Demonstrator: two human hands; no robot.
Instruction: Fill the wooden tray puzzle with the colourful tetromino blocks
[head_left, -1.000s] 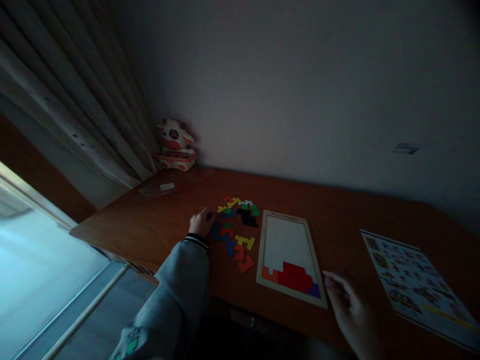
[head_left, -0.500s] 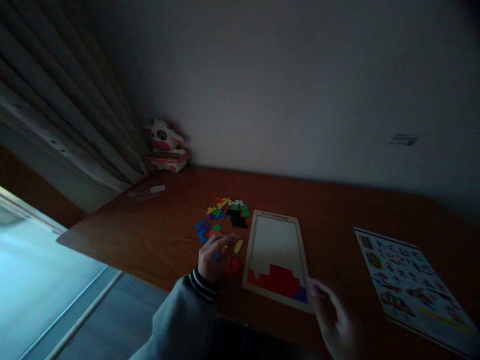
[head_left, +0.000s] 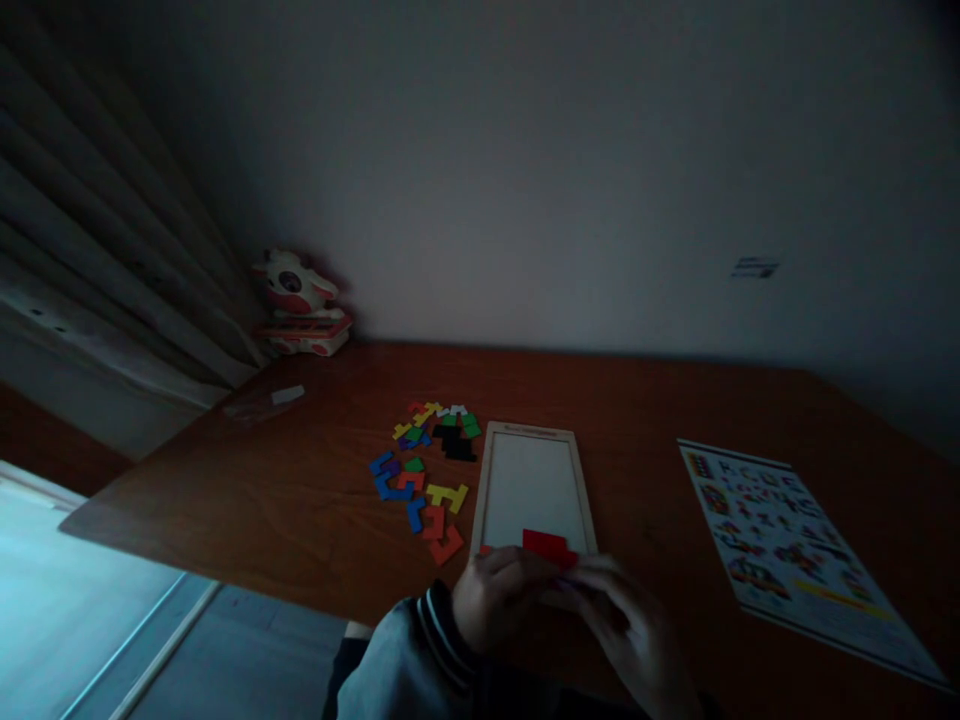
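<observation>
A: What is the room like?

B: Dim. A plain grey wall (head_left: pixel 570 180) runs behind a reddish-brown wooden surface (head_left: pixel 262 490), and pale curtains (head_left: pixel 97 270) hang at the left. Below the surface's left edge a bright bluish floor (head_left: pixel 67 620) shows.

A: And what lies on the surface?

B: In the far left corner, against the wall, sits a white-and-red toy cow (head_left: pixel 296 300). A small clear packet with a white label (head_left: pixel 270 400) lies in front of it. Near the middle is a loose scatter of coloured puzzle pieces (head_left: pixel 427 470), and just right of them a pale wooden puzzle tray (head_left: pixel 531 485), mostly bare, with red pieces (head_left: pixel 547 545) at its near end. Well apart to the right lies a printed sheet (head_left: pixel 780 540) covered in small coloured figures.

A: Where are the hands?

B: Both meet at the tray's near end. The left hand (head_left: pixel 499 600), in a grey sleeve with a striped cuff, has its fingers curled over the tray's near edge beside the red pieces. The right hand (head_left: pixel 622 630) reaches in from the right, its fingers touching the same spot.

A: Are the fingers holding a piece?

B: I cannot tell; it is too dark and blurred there.
</observation>
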